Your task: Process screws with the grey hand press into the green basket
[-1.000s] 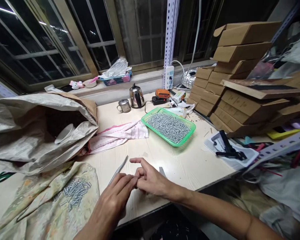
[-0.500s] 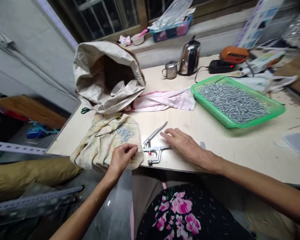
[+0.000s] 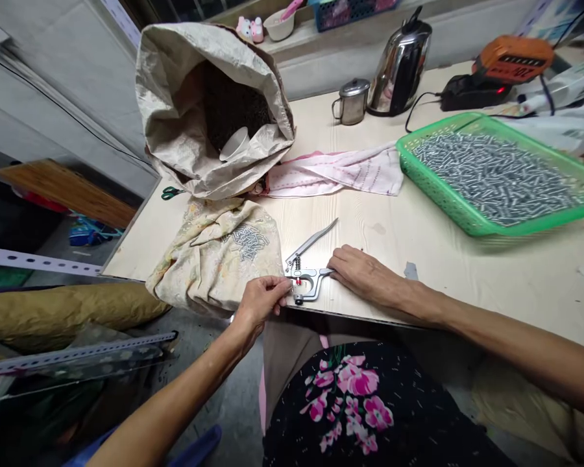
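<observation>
A pair of snap fastener pliers (image 3: 314,284) lies at the table's front edge, its upper handle raised and a red bit in its jaw. My right hand (image 3: 363,275) is closed over the end of the lower handle, which its fingers cover. At the jaw is my left hand (image 3: 265,298), thumb and fingertips pinched together; whatever is between them is too small to make out. Just to its left a heap of small silvery metal pins (image 3: 247,242) lies on a crumpled, patterned beige cloth (image 3: 199,266).
A green plastic basket (image 3: 435,198) full of similar pins stands on the right. Behind the cloth, a large open sack (image 3: 175,130) holds a white cup (image 3: 234,144). Farther back are a pink-white towel (image 3: 340,174), a lidded metal mug (image 3: 353,104), a kettle (image 3: 401,68) and an orange battery (image 3: 513,58) on a charger.
My left hand has moved right from the cloth's edge to the pliers' jaw. My right hand, spread above the handle before, has come down and closed on it. The view has shifted closer.
</observation>
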A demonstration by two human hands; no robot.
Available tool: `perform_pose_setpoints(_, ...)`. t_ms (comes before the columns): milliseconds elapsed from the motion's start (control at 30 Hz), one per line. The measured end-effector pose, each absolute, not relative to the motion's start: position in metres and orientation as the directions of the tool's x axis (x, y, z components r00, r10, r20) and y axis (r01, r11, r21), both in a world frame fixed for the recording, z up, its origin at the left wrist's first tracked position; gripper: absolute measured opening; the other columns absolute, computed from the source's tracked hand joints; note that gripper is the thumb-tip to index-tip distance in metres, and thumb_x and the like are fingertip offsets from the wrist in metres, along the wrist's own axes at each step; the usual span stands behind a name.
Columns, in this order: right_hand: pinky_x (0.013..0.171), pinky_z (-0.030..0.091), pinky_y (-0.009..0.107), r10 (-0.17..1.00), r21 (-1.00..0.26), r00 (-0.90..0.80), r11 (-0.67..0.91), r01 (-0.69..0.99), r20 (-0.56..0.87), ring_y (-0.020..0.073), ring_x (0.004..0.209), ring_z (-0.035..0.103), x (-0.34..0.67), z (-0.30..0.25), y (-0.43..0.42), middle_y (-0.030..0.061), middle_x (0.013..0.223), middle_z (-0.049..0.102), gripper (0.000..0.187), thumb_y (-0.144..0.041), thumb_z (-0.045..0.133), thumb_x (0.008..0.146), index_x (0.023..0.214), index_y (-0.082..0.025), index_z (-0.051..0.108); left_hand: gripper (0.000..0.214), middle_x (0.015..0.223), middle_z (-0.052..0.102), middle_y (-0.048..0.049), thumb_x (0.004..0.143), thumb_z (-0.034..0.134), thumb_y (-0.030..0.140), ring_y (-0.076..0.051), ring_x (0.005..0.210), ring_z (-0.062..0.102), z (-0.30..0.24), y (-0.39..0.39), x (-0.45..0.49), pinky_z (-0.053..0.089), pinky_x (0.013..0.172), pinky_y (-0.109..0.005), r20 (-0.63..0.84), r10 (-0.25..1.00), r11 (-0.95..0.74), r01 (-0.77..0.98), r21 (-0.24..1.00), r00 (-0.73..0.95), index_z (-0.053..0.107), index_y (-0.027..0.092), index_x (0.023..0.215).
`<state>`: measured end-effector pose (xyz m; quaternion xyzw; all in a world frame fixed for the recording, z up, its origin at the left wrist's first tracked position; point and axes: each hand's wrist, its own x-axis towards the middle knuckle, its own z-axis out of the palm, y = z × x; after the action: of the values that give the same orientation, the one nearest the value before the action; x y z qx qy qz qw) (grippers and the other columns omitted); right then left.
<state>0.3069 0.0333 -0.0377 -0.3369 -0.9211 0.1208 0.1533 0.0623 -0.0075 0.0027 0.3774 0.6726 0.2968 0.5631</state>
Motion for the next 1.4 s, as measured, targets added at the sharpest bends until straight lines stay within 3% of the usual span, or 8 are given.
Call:
perform_pose_setpoints(133,0.073,0.036,0.033,0.647,-0.356,-0.717,0.754,0.552,0.259,0.0200,0.083,0.042,0.306,-0.041,0.031,0.0071,0.091,0.052,0.022,-0.017,0.033,0.102,0.089,-0.018,0.049,0.038,0.048,0.056,0.0031,0.062,0.079,0.046,-0.006,0.039,0.043,0.002,-0.009,0.068,0.030,0.036,-0.017,-0.505,0.856,0.516,0.176,0.838,-0.108,0.068,0.011,0.074)
perform_pose_setpoints(633,0.070,0.031,0.034,0.634,-0.216,-0.684,0.770,0.600,0.361,0.0207,0.078,0.037,0.303,-0.032,0.025,0.0068,0.083,0.051,0.028,-0.011,0.034,0.101,0.084,-0.016,0.055,0.036,0.048,0.059,0.0028,0.077,0.069,0.047,-0.009,0.038,0.050,-0.001,-0.018,0.074,0.039,0.040,-0.019,-0.386,0.914,0.404,0.346,0.847,-0.124,0.068,0.012,0.086)
perform_pose_setpoints(967,0.068,0.025,0.035,0.639,-0.119,-0.646,0.743,0.658,0.418,0.0196,0.075,0.038,0.301,-0.039,0.028,0.0048,0.078,0.053,0.029,-0.011,0.036,0.101,0.081,-0.017,0.056,0.037,0.048,0.061,0.0012,0.078,0.067,0.048,-0.010,0.036,0.051,0.000,-0.015,0.077,0.039,0.039,-0.019,-0.427,0.899,0.431,0.373,0.822,-0.097,0.065,0.012,0.087)
perform_pose_setpoints(1200,0.069,0.026,0.034,0.625,-0.058,-0.645,0.736,0.674,0.439,0.0190,0.076,0.039,0.300,-0.037,0.028,0.0038,0.078,0.054,0.031,-0.010,0.035,0.102,0.082,-0.018,0.057,0.029,0.048,0.060,0.0020,0.082,0.063,0.043,-0.010,0.039,0.052,-0.001,-0.020,0.080,0.041,0.041,-0.018,-0.324,0.940,0.335,0.474,0.814,-0.108,0.065,0.014,0.085)
perform_pose_setpoints(1400,0.071,0.026,0.034,0.667,-0.169,-0.642,0.732,0.660,0.378,0.0187,0.078,0.042,0.301,-0.046,0.031,0.0044,0.082,0.056,0.024,-0.017,0.039,0.102,0.083,-0.017,0.055,0.024,0.039,0.054,0.0037,0.080,0.064,0.037,-0.008,0.030,0.043,0.008,-0.006,0.079,0.033,0.034,-0.017,-0.547,0.833,0.518,0.465,0.718,-0.082,0.064,0.014,0.076)
